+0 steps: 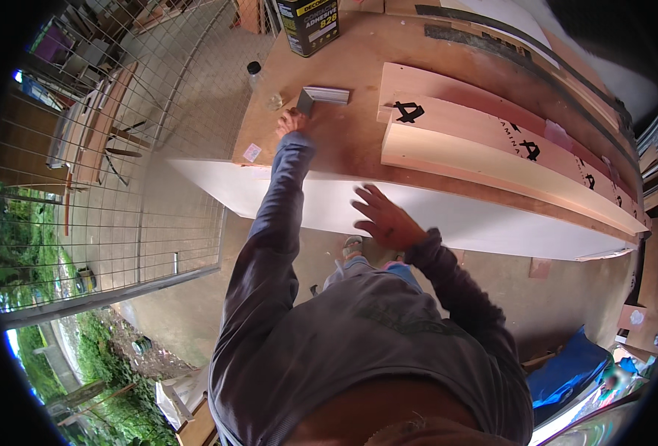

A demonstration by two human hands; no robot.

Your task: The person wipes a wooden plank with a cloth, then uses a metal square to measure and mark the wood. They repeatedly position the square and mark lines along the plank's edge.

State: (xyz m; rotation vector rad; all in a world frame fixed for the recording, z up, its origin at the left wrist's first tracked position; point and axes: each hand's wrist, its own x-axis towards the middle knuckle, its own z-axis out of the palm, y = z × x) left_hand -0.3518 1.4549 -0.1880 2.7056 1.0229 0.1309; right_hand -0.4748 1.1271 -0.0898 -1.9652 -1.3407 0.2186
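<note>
My left hand (292, 123) reaches over the far left of the brown worktable (351, 56). Its fingers are curled at the near end of a small dark grey flat piece (306, 102), which they appear to grip. Right beside that piece lies a short silvery-grey ridged strip (330, 95). A small clear jar (274, 102) stands just beyond the hand, to its left. My right hand (390, 224) is held in the air before the table's white front panel (329, 204). Its fingers are spread and hold nothing.
Long pale wooden boards (477, 137) with black markings lie along the right of the table. A dark adhesive can (308, 28) and a black-capped bottle (254, 70) stand at the far left. Wire mesh fencing (173, 111) rises on the left. A blue sheet (570, 372) lies lower right.
</note>
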